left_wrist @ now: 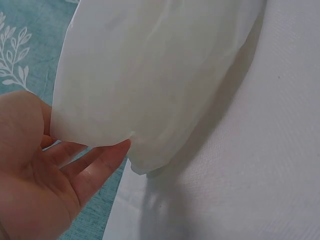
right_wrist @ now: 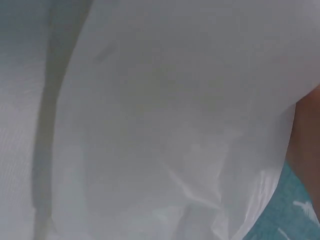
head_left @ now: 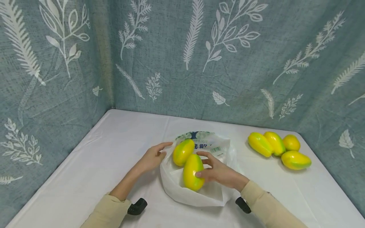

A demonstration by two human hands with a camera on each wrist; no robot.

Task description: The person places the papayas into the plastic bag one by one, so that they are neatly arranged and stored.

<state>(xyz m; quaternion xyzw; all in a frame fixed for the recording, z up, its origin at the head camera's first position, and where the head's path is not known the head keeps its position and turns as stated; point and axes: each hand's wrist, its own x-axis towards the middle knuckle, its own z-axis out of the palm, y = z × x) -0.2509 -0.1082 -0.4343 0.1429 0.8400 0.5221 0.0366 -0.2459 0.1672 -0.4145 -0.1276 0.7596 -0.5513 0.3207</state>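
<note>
A white plastic bag [head_left: 182,194] with green and blue print stands wide-mouthed in the middle of the table. One yellow-green papaya [head_left: 183,152] lies inside its far left part. My right hand [head_left: 219,172] grips a second papaya [head_left: 193,177] over the near part of the mouth, thumb on its upper side. At the left rim, my left hand [head_left: 152,158] holds the bag's edge. From the left wrist view, the left fingers [left_wrist: 102,167] press against the bag wall [left_wrist: 145,75], which hides the thumb. The bag wall [right_wrist: 150,125] covers most of the right wrist view.
Several more yellow-green fruits [head_left: 296,160] lie grouped at the back right of the white table [head_left: 128,133]. A leaf-patterned teal curtain [head_left: 176,79] stands along the back and left edges. Black wrist devices [head_left: 137,206] show below both sleeves.
</note>
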